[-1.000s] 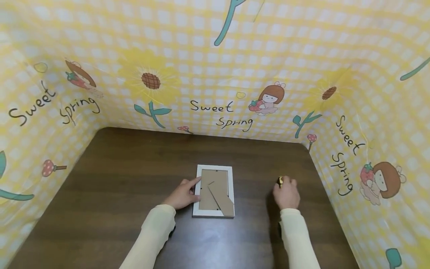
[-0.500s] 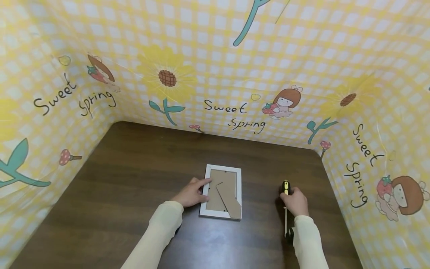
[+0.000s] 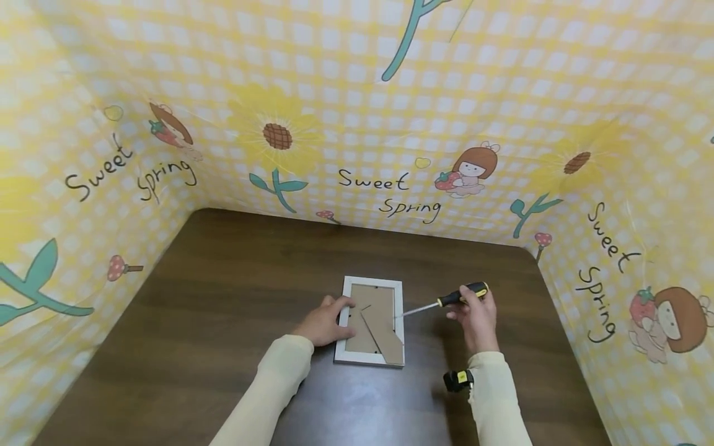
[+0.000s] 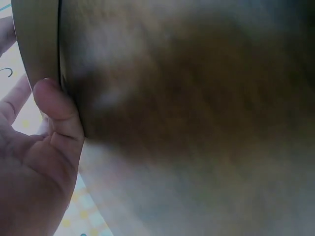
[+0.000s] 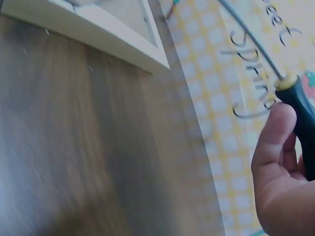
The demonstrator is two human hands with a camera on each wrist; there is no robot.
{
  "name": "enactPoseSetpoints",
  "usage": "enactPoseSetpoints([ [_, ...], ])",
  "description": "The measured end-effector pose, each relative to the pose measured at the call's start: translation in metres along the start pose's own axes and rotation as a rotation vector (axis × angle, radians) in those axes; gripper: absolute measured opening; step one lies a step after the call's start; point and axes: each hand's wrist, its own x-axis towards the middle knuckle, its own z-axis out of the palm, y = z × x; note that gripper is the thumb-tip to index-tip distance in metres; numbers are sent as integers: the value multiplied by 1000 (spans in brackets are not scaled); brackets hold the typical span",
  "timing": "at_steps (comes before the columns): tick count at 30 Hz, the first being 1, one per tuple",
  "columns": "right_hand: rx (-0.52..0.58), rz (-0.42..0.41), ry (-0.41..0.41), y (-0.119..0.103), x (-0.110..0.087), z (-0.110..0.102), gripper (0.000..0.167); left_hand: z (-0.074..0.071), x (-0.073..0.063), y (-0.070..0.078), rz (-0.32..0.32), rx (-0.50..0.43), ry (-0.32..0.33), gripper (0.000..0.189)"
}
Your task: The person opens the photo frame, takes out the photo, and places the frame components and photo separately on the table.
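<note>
A white picture frame (image 3: 398, 291) lies face down, its brown backing board (image 3: 370, 303) and fold-out stand (image 3: 390, 348) uppermost. My left hand (image 3: 322, 323) grips its left rail, index finger and thumb reaching over the edge. In the left wrist view the thumb (image 4: 56, 105) lies along the frame's side. Right of the frame, my right hand (image 3: 476, 319) holds a screwdriver (image 3: 450, 298) by its black and yellow handle. The metal shaft points left, its tip overlapping the right rail in the head view. The right thumb (image 5: 280, 125) lies against the handle in the right wrist view.
A dark wooden table (image 3: 251, 266) carries the frame. Yellow checked cloth (image 3: 346, 124) with flowers and "Sweet Spring" lettering walls it in at the back and both sides. A small black device (image 3: 458, 380) with a yellow label sits at the right wrist.
The right hand has turned the screwdriver from pointing toward the body to pointing left, bringing its tip over to the frame. My left hand has stayed at the frame's left rail.
</note>
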Motion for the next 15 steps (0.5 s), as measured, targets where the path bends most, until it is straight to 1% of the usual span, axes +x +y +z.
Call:
enactPoseSetpoints([
  [3,-97,-15,-25,8,-5,7,20,3,2,2,-4,-3,-16,59],
  [6,-203,-36,-73,14,-8,16,26,4,4,4,-1,1,-23,59],
  [9,-286,-48,-146,18,-10,26,29,4,4,4,-12,-1,-21,59],
  [12,-343,-43,-212,20,-10,34,31,2,1,1,-24,-3,-21,59],
  [15,-438,-30,-283,17,-10,39,33,-1,-3,-1,-30,-4,-24,60],
])
